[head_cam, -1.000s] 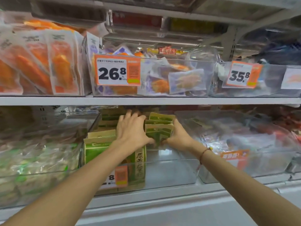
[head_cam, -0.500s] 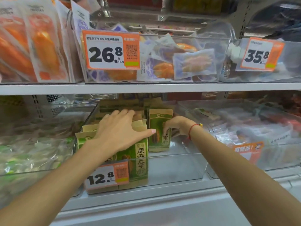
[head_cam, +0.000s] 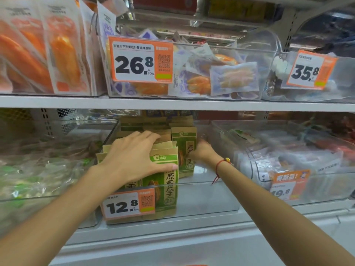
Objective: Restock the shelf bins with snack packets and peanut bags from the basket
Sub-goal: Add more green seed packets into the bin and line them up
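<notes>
Inside the clear bin (head_cam: 211,198), left hand (head_cam: 132,160) rests atop green packets (head_cam: 165,179).

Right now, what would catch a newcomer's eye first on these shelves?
Probably the big orange 26.8 price tag on the clear upper bin. Below it, both hands work in the middle lower bin: the left hand rests on green-and-brown bags, and the right hand touches another bag.
</notes>
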Tool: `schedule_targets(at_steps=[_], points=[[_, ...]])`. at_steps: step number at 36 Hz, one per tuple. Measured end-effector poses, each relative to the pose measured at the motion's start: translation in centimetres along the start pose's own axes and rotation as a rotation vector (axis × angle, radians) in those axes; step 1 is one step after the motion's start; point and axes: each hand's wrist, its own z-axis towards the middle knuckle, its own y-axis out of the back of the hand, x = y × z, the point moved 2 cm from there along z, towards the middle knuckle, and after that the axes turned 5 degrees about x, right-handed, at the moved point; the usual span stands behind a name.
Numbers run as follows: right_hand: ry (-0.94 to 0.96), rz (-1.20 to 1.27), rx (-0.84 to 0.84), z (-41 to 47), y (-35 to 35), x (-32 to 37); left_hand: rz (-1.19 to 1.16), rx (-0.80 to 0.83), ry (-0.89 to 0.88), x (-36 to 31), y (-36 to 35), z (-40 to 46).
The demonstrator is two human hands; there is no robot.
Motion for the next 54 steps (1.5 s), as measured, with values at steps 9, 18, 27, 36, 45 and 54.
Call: schedule_targets(at_steps=[9,18,27,36,45,54], points=[[0.067,-0.023,0.029,-4.2,2.3,1.1,-0.002,-0.038,-0.009,-0.1,0.9,-0.6],[0.441,-0.266,-0.202,-15.8,3.4,1.7,-0.155,-0.457,-0.151,-1.1,1.1,-7.0],[0.514,-0.745,0.356,-24.7,-5.2,0.2,-0.205,0.054,-0.038,-0.8,-6.7,-16.8],[0.367,-0.976,0.853,-25.0,-18.3,-7.3,-0.164,0.747,0.056,0.7,-19.8,-24.7],[0.363,-0.915,0.856,-27.1,-27.3,-13.7,-0.495,0.928,0.062,-0.4,-28.1,-31.6],[0.439,-0.969,0.791,-25.7,-27.0,-13.7,-0.581,0.87,0.244,-0.9,-28.0,-30.6]])
